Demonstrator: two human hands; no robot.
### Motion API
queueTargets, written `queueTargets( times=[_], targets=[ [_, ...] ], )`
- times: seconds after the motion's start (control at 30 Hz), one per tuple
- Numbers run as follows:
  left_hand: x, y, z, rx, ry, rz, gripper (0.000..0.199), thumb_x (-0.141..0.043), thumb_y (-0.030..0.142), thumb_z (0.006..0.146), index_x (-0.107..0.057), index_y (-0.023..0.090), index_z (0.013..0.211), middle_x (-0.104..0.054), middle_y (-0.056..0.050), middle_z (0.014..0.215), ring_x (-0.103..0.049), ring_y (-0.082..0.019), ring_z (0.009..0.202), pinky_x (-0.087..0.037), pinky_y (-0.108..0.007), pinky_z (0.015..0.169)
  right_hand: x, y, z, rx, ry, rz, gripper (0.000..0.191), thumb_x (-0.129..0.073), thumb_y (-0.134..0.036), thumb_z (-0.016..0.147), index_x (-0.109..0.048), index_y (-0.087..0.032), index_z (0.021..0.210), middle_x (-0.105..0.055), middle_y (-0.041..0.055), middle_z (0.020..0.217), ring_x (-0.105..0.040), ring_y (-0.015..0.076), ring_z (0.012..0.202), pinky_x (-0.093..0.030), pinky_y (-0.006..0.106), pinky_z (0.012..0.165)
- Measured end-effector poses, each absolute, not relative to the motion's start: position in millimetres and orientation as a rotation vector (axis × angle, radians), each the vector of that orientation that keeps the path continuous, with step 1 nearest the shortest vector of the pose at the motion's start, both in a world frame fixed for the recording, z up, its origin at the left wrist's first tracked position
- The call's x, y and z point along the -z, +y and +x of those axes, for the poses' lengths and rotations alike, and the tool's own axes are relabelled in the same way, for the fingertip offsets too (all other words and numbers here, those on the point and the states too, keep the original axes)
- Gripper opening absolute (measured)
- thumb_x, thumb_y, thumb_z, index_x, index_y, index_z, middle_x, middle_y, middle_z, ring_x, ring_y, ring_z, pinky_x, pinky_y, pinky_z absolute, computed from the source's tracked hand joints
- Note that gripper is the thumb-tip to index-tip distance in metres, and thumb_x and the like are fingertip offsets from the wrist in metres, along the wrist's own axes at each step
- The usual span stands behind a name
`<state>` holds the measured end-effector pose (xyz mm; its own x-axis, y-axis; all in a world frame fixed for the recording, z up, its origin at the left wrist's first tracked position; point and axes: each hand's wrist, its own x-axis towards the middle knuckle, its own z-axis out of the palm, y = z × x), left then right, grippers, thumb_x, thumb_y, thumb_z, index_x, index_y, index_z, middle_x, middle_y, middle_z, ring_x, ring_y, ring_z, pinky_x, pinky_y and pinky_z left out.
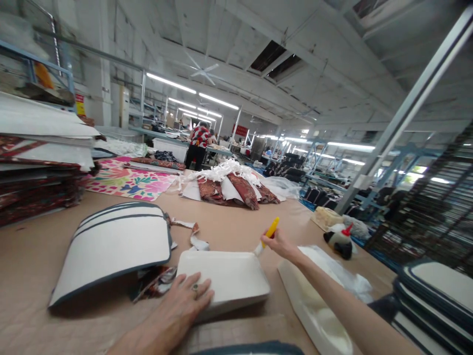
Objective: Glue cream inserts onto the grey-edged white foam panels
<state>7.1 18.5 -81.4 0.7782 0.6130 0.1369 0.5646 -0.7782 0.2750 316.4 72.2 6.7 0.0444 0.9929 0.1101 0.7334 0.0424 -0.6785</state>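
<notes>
My left hand (186,301) lies with fingers spread on the near left part of a white rounded-corner panel (229,273), which has a raised side edge. My right hand (281,244) grips a yellow-handled brush (272,228). The brush's pale tip is at the panel's far right corner; I cannot tell whether it touches. Left of the panel stands a curved white piece with dark edging (125,236). Beneath my right forearm sits a cream moulded tray (328,328), partly hidden.
Fabric stacks (40,162) rise at the left, beside a floral sheet (129,180). Folded brown fabric (240,190) lies at the back. A red-tipped bottle (342,236) and stacked edged panels (439,291) are on the right. A person (199,143) stands farther off.
</notes>
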Motion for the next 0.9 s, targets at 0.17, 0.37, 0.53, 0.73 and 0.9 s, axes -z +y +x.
queueTargets(
  times=[0.17,0.37,0.53,0.73,0.9],
  targets=[
    [49.1,40.6,-12.2,-0.64,0.897,1.979,0.046,-0.029,0.042,0.092,-0.034,0.023,0.134,-0.054,-0.009,0.121,-0.05,-0.023,0.11,-0.031,-0.04,0.099,-24.1,47.4,249.5,-0.746,-1.746,-1.552,0.019,-0.053,-0.031,0.076,-0.057,-0.015,0.065,-0.041,-0.0068,0.044,-0.037,0.0066,0.041,-0.03,0.02,0.041],
    [47.2,64.5,-22.4,-0.633,0.843,1.794,0.069,-0.029,0.056,0.087,-0.022,0.012,0.139,-0.06,-0.012,0.106,-0.056,-0.022,0.096,-0.044,-0.034,0.083,-15.2,23.6,156.9,-1.087,-1.887,-1.359,0.022,-0.049,-0.035,0.075,-0.055,-0.016,0.066,-0.042,-0.007,0.044,-0.037,0.0057,0.039,-0.031,0.018,0.038],
    [49.1,62.0,-20.8,-0.644,0.805,1.839,0.071,-0.035,0.058,0.085,-0.026,0.013,0.138,-0.056,-0.012,0.114,-0.05,-0.023,0.107,-0.04,-0.033,0.091,-5.6,23.5,155.0,-1.112,-1.913,-1.389,0.021,-0.051,-0.033,0.073,-0.053,-0.017,0.061,-0.041,-0.0069,0.045,-0.036,0.0058,0.041,-0.03,0.019,0.04],
    [52.4,63.4,-15.8,-0.576,0.835,1.912,0.061,-0.032,0.047,0.089,-0.025,0.012,0.138,-0.063,-0.007,0.095,-0.057,-0.019,0.092,-0.04,-0.033,0.09,-0.7,15.5,236.3,-0.94,-1.799,-1.554,0.015,-0.055,-0.031,0.066,-0.055,-0.017,0.06,-0.042,-0.0057,0.048,-0.037,0.0084,0.045,-0.03,0.022,0.045],
    [33.4,64.3,-11.2,-0.504,0.903,2.001,0.057,-0.033,0.042,0.089,-0.029,0.01,0.136,-0.064,-0.008,0.095,-0.058,-0.021,0.092,-0.039,-0.03,0.088,-12.6,-1.2,308.1,-0.769,-1.686,-1.674,0.016,-0.057,-0.029,0.061,-0.057,-0.016,0.054,-0.041,-0.0055,0.045,-0.036,0.0089,0.044,-0.028,0.023,0.045]
  ],
)
